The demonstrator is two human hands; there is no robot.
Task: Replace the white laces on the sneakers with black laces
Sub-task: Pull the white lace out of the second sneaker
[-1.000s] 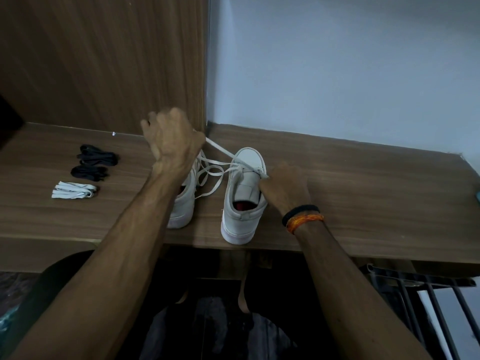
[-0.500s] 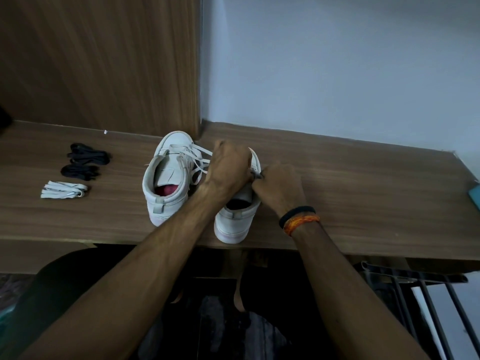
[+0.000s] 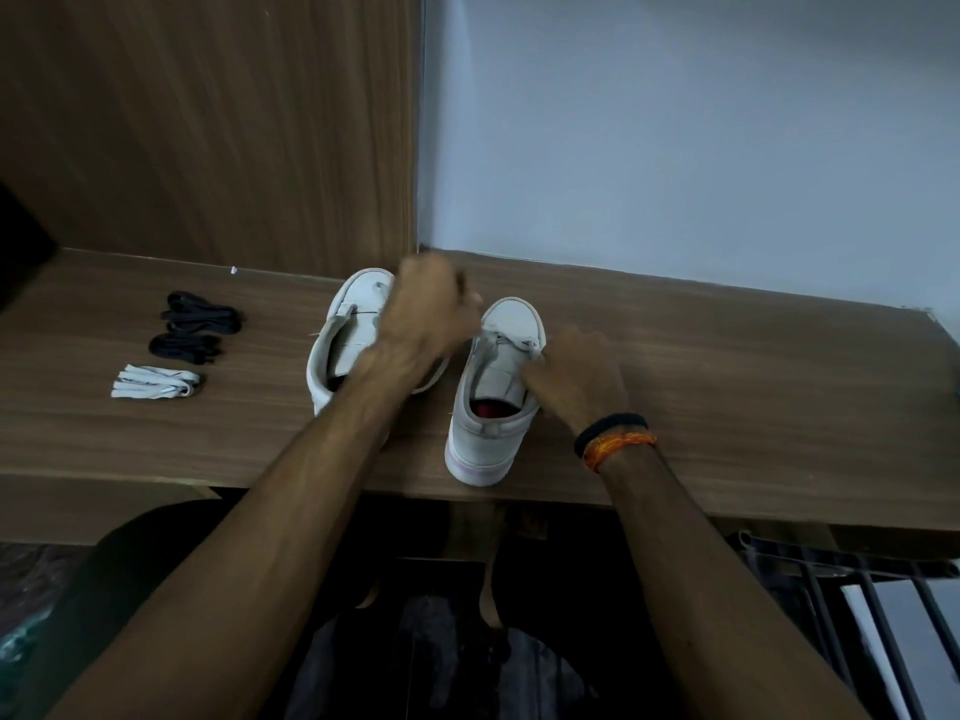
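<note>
Two white sneakers stand side by side on the wooden desk (image 3: 727, 366), toes away from me. The left sneaker (image 3: 345, 340) is partly behind my left forearm. White lace (image 3: 511, 344) still crosses the front eyelets of the right sneaker (image 3: 488, 407). My left hand (image 3: 431, 309) is a motion-blurred fist just above and left of that sneaker's toe, gripping the lace end, which the knuckles hide. My right hand (image 3: 576, 376) grips the right sneaker's right side by the eyelets. Two black lace bundles (image 3: 200, 311) (image 3: 184, 348) and a white lace bundle (image 3: 156, 383) lie at the left.
A wood panel (image 3: 234, 137) rises behind the desk's left half and a pale wall (image 3: 675, 137) behind the right. The right sneaker's heel sits at the desk's front edge. Dark metal bars (image 3: 857, 589) show below at the right.
My left hand pulled lace up to the left, dropped back to the right sneaker's eyelets, and now lifts away up-left again. The right hand stays on the sneaker.
</note>
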